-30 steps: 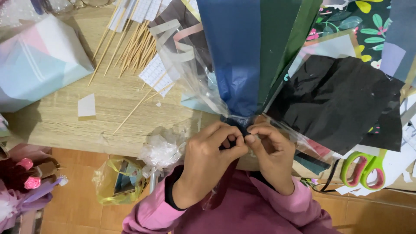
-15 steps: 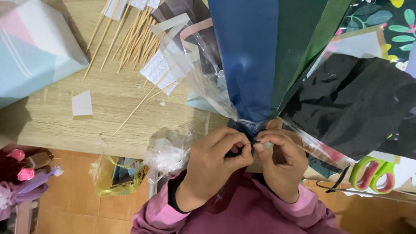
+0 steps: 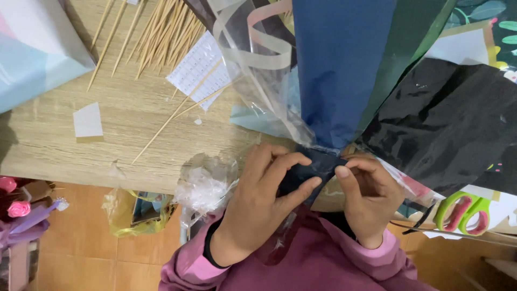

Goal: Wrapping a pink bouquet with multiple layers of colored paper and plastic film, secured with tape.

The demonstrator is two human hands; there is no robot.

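Far left there's a pastel box (image 3: 32, 54) on the wooden surface (image 3: 134, 145), then a scatter of bamboo skewers (image 3: 156, 37). Crumpled cellophane (image 3: 204, 186) sits at the edge. The left hand (image 3: 258, 205) and right hand (image 3: 366, 199) both pinch the gathered neck of the dark blue wrapping paper (image 3: 334, 70). Green scissors (image 3: 463, 210) lie far right.

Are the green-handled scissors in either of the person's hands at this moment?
No: the green-handled scissors lie on the table edge, while the left hand and right hand pinch the dark blue paper.
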